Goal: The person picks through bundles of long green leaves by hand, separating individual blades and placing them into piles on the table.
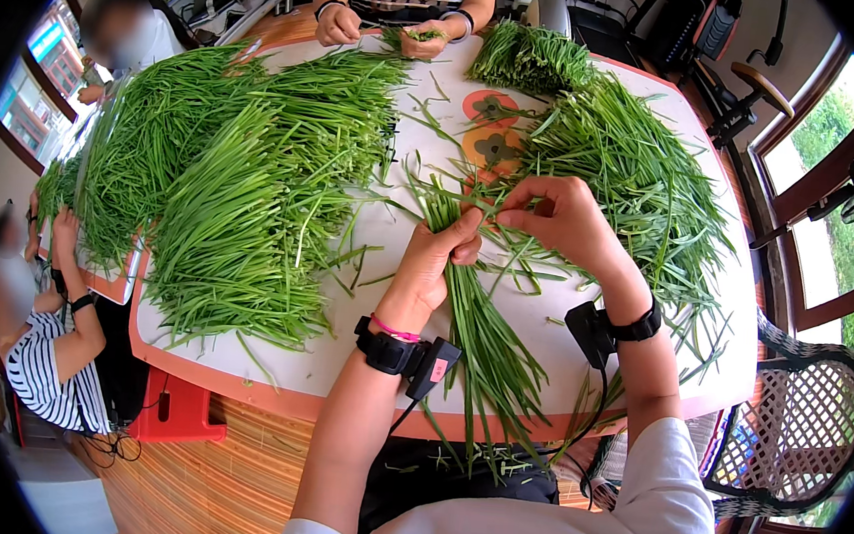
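My left hand [447,247] is closed around a bundle of long green leaves, probably garlic chives [486,324], whose leafy ends hang over the table's near edge. The pale cut ends stick out above my thumb. Just right of them, my right hand [548,209] pinches a thin green leaf between thumb and fingertips. Loose leaves lie on the white table around both hands. A large heap of the same greens [250,215] spreads to the left, and another heap [629,185] lies to the right.
A bound-looking pile [530,57] sits at the far side. Across the table [239,361], a person's hands [422,41] hold greens. Two more people are at the left. A red plastic stool [179,409] stands below the table's left part, a woven chair [791,424] at the right.
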`<state>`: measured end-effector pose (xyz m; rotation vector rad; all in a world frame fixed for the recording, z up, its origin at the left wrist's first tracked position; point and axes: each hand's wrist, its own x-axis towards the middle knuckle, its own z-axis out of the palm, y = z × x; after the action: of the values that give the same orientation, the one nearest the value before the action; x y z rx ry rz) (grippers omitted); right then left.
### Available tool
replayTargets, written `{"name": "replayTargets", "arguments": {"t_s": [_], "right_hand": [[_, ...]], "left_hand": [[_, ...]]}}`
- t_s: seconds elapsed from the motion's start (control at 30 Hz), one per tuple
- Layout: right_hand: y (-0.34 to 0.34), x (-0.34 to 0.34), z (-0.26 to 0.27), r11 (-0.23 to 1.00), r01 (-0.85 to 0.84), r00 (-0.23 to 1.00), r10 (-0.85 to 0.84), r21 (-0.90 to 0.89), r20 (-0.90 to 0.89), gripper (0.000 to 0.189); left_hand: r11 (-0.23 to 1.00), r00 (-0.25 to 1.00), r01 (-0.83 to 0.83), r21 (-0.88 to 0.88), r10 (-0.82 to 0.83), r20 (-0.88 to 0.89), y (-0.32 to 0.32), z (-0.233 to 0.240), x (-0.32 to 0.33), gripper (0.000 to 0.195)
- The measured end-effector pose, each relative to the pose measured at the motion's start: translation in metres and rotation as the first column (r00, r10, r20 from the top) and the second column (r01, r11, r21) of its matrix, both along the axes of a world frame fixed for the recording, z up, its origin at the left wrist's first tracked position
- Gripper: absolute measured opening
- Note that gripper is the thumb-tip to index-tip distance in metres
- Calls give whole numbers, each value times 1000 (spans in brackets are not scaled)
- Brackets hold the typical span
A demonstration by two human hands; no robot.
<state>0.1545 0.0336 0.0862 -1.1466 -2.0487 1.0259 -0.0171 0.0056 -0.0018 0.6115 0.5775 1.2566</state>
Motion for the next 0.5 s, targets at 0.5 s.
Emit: {"name": "replayTargets", "arguments": {"t_s": [0.5], "right_hand": [[3, 11, 7, 940, -252, 887, 320, -231, 334, 15]], "left_hand": [[992, 968, -125, -23, 127, 216, 5, -2, -8, 13]]}}
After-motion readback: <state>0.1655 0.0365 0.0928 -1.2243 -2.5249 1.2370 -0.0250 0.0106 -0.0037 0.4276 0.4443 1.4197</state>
